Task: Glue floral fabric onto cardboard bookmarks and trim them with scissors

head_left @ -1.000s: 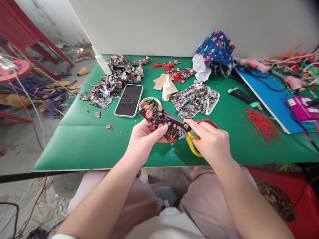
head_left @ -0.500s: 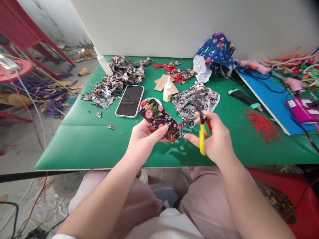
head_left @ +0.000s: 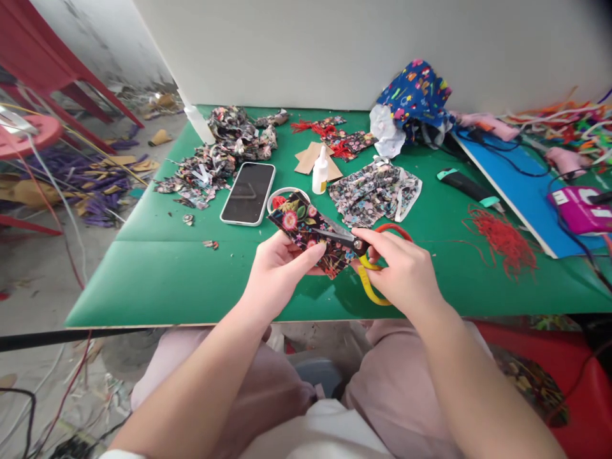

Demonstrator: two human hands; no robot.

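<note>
My left hand (head_left: 282,271) grips a piece of black floral fabric (head_left: 299,223), thumb on top, above the green table. In my right hand (head_left: 401,264) is a pair of scissors (head_left: 371,280) with yellow and red handles. Its blades point left and lie over the fabric's upper face, slightly apart. Just behind the fabric sit a white ring-shaped roll (head_left: 288,190) with something red inside it and a phone (head_left: 248,193) lying flat. A small white bottle (head_left: 320,171) stands beyond them, beside a patterned grey cloth piece (head_left: 368,191).
Fabric scraps (head_left: 205,169) are heaped at the back left by another white bottle (head_left: 198,124). Brown card pieces (head_left: 306,159) and tasselled fabric lie at the back. To the right are a box cutter (head_left: 468,189), red threads (head_left: 509,245), a blue board (head_left: 507,185) and blue patterned cloth (head_left: 415,95).
The scissors have swung from pointing away to pointing left, and their blades now lie over the fabric. My right hand has shifted slightly left; my left hand still holds the fabric.
</note>
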